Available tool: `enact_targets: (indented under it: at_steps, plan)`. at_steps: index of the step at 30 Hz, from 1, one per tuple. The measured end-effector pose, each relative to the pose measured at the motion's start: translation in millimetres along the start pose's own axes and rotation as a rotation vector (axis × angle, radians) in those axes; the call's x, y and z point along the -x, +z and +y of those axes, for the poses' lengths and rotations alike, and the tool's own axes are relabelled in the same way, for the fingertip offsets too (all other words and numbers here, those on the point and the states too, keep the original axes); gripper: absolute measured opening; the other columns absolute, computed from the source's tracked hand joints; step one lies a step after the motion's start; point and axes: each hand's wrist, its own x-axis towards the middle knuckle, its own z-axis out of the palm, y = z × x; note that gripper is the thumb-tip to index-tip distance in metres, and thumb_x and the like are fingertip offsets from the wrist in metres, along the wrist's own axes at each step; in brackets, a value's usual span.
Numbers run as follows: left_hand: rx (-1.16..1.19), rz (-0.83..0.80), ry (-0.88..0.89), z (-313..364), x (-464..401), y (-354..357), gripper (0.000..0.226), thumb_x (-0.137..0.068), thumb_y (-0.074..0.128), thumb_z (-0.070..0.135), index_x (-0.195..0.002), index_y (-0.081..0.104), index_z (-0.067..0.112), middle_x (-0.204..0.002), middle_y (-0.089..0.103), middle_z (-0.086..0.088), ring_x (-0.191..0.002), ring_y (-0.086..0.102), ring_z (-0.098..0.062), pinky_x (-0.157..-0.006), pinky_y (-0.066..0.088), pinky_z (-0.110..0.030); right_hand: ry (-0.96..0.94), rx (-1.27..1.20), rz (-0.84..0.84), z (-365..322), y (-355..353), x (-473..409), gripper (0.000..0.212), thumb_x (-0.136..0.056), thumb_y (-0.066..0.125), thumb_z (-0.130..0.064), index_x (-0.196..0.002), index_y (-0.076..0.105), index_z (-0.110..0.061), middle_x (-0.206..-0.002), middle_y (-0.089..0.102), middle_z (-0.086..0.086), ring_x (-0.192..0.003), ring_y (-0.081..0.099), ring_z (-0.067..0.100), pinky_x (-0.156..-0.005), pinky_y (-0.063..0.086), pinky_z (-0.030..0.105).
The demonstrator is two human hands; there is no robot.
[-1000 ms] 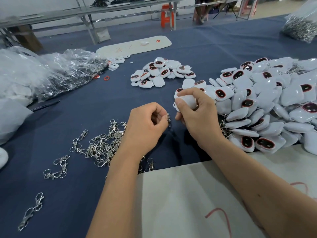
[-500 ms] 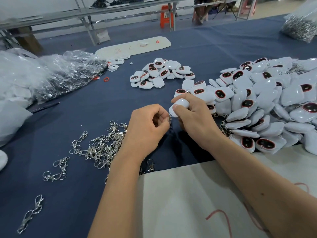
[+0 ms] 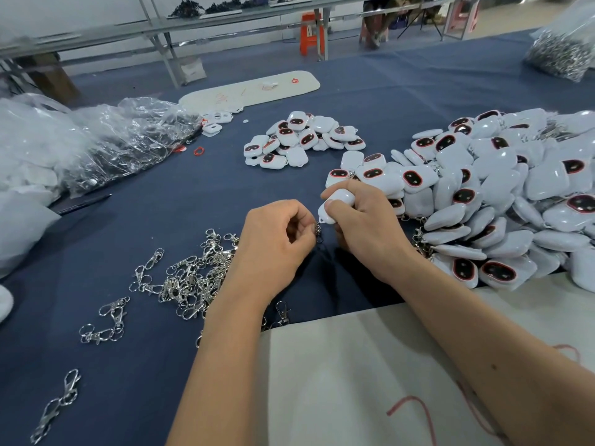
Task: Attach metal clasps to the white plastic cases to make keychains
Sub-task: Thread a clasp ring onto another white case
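Left hand [image 3: 277, 243] is curled tight, its thumb and fingertips pinching a small silver metal clasp [image 3: 318, 229] whose end pokes out toward the right. Just right of that clasp, the right hand [image 3: 363, 226] is wrapped around a rounded white plastic case [image 3: 335, 204], thumb pressed on top, with the case's small loop tab pointing down at the clasp and all but touching it. Whether the clasp has already caught the tab is too small to tell.

To do this joining well, I would keep the case steady and let the left fingers work the clasp through the tab's hole, with both pieces close above the dark blue cloth-covered table [image 3: 161, 201] so a slip costs little.

Left of the held clasp lies a loose tangle of silver clasps [image 3: 190, 281]. Beyond it, farther back, sits a small heap of white cases with dark red-rimmed windows [image 3: 302, 140], and to its right a large pile of the same cases [image 3: 502, 194], some showing clasps underneath.
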Motion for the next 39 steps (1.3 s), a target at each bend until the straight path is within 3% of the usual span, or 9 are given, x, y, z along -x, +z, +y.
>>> enact_targets:
  at_steps: [4,15,29,35,39]
  plan:
    - [-0.008,-0.009,0.01,0.3,-0.7,-0.2,0.023,-0.084,0.066,0.002,-0.074,0.064,0.022,-0.068,0.061,0.013,-0.061,0.054,-0.004,-0.059,0.041,-0.011,-0.001,0.013,0.013,0.8,0.1,0.0,0.016,-0.092,0.056,-0.009,-0.098,0.067,-0.018,-0.054,0.051,-0.022,-0.056,0.044,0.003,-0.057,0.034,0.022]
    - [-0.015,-0.022,0.013,2.5,0.2,-1.1,0.021,-0.084,0.065,0.003,-0.075,0.064,0.021,-0.07,0.063,0.009,-0.062,0.054,-0.008,-0.059,0.044,-0.017,0.0,0.012,0.014,-1.1,0.8,1.3,0.018,-0.091,0.054,-0.009,-0.101,0.067,-0.017,-0.064,0.05,-0.018,-0.059,0.046,0.006,-0.061,0.035,0.022]
    - [-0.089,0.021,0.007,2.8,-1.3,3.2,0.018,-0.083,0.066,0.006,-0.074,0.064,0.021,-0.069,0.062,0.011,-0.065,0.055,-0.009,-0.058,0.04,-0.013,-0.025,0.091,0.032,-2.9,1.9,5.9,0.016,-0.089,0.055,-0.01,-0.099,0.065,-0.018,-0.062,0.051,-0.012,-0.047,0.042,0.004,-0.049,0.035,0.021]
    - [-0.129,0.025,-0.033,5.0,-1.5,4.2,0.017,-0.087,0.067,0.01,-0.076,0.064,0.023,-0.072,0.061,0.012,-0.067,0.056,-0.008,-0.061,0.043,-0.019,-0.062,0.126,0.05,-6.9,3.9,8.6,0.013,-0.09,0.054,-0.008,-0.094,0.06,-0.019,-0.06,0.054,-0.011,-0.047,0.046,0.007,-0.048,0.037,0.018]
    - [-0.158,0.007,-0.021,10.5,-1.6,4.3,0.013,-0.088,0.065,0.008,-0.079,0.065,0.017,-0.076,0.062,0.007,-0.07,0.056,-0.013,-0.069,0.05,-0.038,-0.054,0.107,0.028,-7.2,5.5,9.6,0.012,-0.087,0.052,-0.012,-0.093,0.059,-0.02,-0.059,0.056,-0.006,-0.05,0.049,0.014,-0.051,0.04,0.025]
